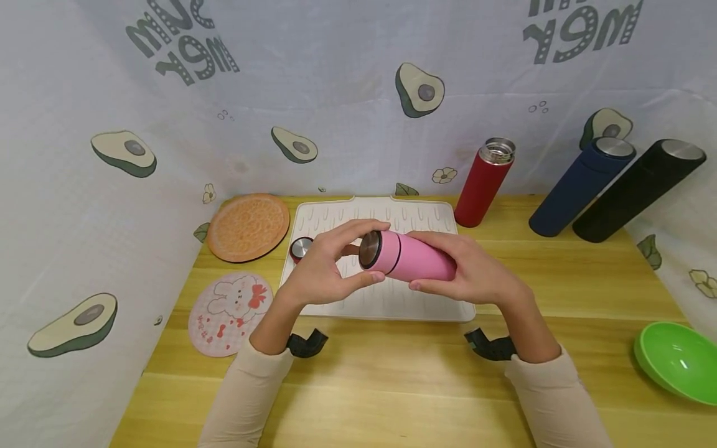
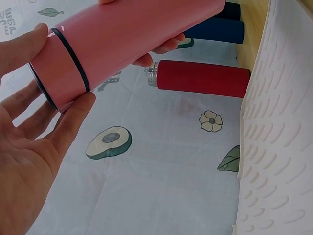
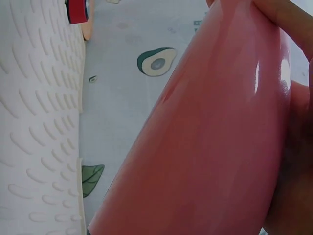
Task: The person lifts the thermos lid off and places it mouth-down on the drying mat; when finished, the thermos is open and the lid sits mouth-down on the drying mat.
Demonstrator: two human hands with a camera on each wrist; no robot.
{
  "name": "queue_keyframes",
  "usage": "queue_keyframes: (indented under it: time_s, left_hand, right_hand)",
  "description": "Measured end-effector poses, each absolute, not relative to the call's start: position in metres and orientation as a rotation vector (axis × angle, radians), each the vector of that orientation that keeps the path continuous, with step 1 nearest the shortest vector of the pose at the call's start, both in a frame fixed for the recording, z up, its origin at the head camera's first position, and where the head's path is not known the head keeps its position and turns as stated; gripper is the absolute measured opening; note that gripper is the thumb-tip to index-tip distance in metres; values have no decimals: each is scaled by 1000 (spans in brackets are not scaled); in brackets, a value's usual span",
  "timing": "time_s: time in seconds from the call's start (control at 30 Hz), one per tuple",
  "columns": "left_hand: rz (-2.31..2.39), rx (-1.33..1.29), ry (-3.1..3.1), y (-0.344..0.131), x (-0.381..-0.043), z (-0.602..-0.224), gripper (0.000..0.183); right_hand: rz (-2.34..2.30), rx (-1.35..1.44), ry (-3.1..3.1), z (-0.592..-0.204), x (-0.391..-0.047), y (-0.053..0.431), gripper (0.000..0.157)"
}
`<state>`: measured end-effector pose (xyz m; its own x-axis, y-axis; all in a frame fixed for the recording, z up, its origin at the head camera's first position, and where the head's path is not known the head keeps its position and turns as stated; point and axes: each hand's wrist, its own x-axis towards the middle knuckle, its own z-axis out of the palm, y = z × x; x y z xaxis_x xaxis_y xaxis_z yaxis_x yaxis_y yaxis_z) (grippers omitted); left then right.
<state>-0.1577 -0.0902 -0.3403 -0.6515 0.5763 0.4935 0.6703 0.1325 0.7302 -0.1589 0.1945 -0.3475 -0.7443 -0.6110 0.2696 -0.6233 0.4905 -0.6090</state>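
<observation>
A pink thermos bottle (image 1: pixel 422 258) is held tilted above the white ribbed mat (image 1: pixel 386 308), its capped end toward the left. My right hand (image 1: pixel 476 267) grips the bottle's body near the base. At the other end, my left hand (image 1: pixel 316 270) pinches the lid (image 2: pixel 54 73) between thumb and fingertips. A black ring marks the seam where lid and body meet, and no gap shows there. Beyond the left hand, a small red cap with a steel top (image 1: pixel 301 248) lies on the mat, partly hidden by that hand.
A red thermos (image 1: pixel 483 190) without its cap stands behind the mat, steel mouth showing. Blue (image 1: pixel 579 190) and black (image 1: pixel 638 191) thermoses stand to its right. Left are an orange round mat (image 1: pixel 249 227) and a pink rabbit mat (image 1: pixel 229 317); a green bowl (image 1: pixel 680 361) sits at far right.
</observation>
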Motion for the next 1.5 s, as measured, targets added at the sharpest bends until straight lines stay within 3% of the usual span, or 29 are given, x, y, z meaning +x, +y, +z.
queue_keyframes:
  time_s: [0.43,0.9,1.2,1.4,1.5]
  left_hand:
    - [-1486,-1200,-2221,-92,-160,-344,64]
    - [-1611,-771,-2296,-84,-159,-351,49]
    - [-1702,-905,-2256,-91,-158,-343,56]
    - [-1696,-1187,-2229,-98,-160,-343,75]
    - [-1705,-1330,-2197,-100,-160,-342,72]
  right_hand:
    - [1130,1095,-2626,-351,-157,185,73]
    - [780,864,-2652,-348,-147,179,78]
    - [821,860,-2802,-344,-147,185,79]
    - [824,875,-2756,-342,-145,188,75]
    - [811,893,-2744,-342,-145,189,73]
